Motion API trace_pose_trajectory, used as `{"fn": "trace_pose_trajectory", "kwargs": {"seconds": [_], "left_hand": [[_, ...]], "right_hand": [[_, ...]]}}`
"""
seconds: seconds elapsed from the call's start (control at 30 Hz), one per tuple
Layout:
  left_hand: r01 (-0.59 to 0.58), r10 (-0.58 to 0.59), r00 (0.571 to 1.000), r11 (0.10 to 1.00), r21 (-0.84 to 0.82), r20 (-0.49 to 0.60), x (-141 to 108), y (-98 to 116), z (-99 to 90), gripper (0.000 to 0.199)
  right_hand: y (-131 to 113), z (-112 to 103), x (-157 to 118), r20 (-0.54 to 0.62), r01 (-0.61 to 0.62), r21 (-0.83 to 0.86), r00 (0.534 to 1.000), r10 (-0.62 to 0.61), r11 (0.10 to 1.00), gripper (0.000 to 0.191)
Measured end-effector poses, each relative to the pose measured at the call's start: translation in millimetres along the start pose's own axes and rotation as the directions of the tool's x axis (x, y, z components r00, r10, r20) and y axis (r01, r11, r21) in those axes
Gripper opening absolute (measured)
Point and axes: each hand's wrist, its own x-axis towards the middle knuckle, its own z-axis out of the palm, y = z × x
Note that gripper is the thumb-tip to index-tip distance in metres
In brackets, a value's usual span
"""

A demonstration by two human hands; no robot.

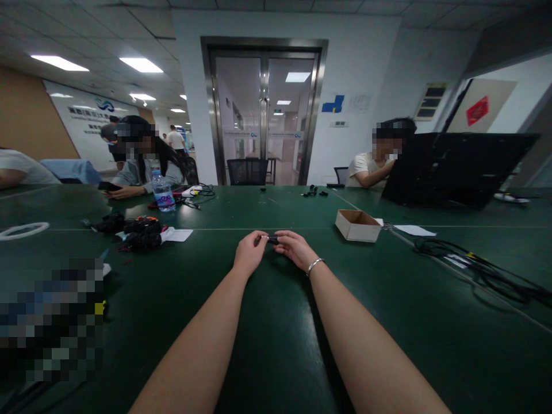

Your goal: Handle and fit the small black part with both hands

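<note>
Over the middle of the green table (276,316), my two hands meet at a small dark, stick-like piece (272,240). Its kind is too small to make out. My left hand (250,252) pinches the left end, where a lighter bit shows at the fingertips. On the other end, the fingers of my right hand (295,248) are closed around it, and a silver bracelet (315,265) circles that wrist. An open-topped pale box (357,226) stands to the right of my right hand, apart from it.
Left lie bundled black gear (144,233), a white paper (177,235) and a water bottle (163,192). Coiled black cables (487,267) and a large black monitor (452,169) occupy the right. Small black pieces (313,191) rest at the far edge. Other people sit across the table.
</note>
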Motion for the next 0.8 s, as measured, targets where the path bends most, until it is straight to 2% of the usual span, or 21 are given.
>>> {"fn": "trace_pose_trajectory", "kwargs": {"seconds": [0.37, 0.67, 0.8], "left_hand": [[0.112, -0.112, 0.994, 0.994, 0.014, 0.004, -2, 9, -4.0, 0.038], [0.147, -0.149, 0.989, 0.985, 0.087, 0.011, -4, 13, -7.8, 0.050], [0.133, -0.132, 0.991, 0.991, -0.007, 0.024, -2, 9, -4.1, 0.043]], "right_hand": [[0, 0, 0, 0.022, -0.009, -0.010, 1.000, 0.009, 1.000, 0.017], [0, -1, 0, 0.040, -0.007, -0.014, 0.999, 0.008, 1.000, 0.016], [0, -1, 0, 0.034, -0.006, -0.009, 0.999, 0.006, 1.000, 0.016]]}}
